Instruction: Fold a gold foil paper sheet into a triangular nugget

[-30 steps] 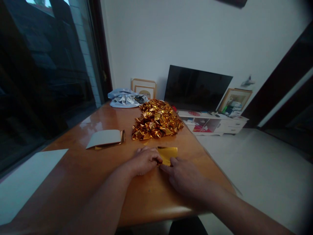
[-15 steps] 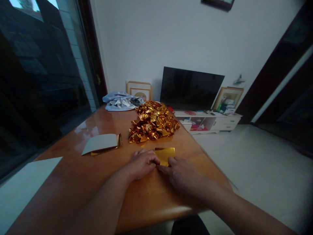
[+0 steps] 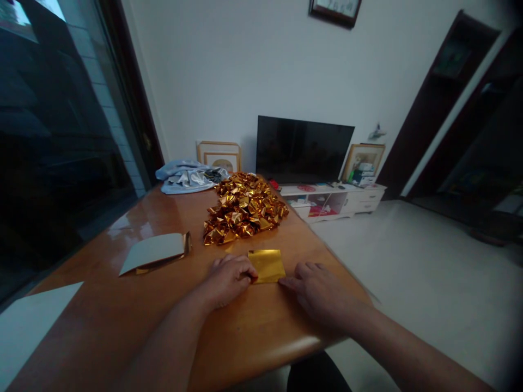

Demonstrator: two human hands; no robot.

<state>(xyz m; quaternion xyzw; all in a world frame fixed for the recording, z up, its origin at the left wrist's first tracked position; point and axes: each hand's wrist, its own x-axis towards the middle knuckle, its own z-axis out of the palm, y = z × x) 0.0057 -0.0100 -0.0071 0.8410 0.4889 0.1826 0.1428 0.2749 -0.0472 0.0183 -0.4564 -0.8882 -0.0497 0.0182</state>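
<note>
While both forearms come in from the near edge of the glossy orange-brown wooden table (image 3: 261, 337), the flat square sheet of gold foil paper (image 3: 267, 265) lies just beyond the two hands and between them. The left hand (image 3: 226, 277) is curled loosely, its fingertips pressing on the sheet's left edge, so it holds the sheet down and grips nothing. The right hand (image 3: 322, 288) lies flat with the fingers stretched and a little spread; its forefinger tip touches the near right corner of the sheet. Both hands are about equally near, one on each side. The sheet is nearly square, so it has no clear long axis; its edges run almost parallel to the table's near edge, with a slight turn. It looks thin, smooth and mirror-like, and it seems to be folded once, though I cannot tell for sure.

To the left of the gold sheet, apart from it, lies a pale grey paper stack with gold edges (image 3: 154, 252), flat and a little fanned. Further left, at the table's near corner, is a large flat pale sheet (image 3: 32, 321). Beyond the gold sheet, close but not touching, rises a heap of crumpled shiny gold foil pieces (image 3: 244, 208), full of sharp folds and bright facets. Behind this heap and to its left rests a soft light blue bundle of cloth (image 3: 186, 177). Farthest away, past the table, a dark flat television screen (image 3: 303, 149) stands on a low white cabinet (image 3: 347, 198).
</note>
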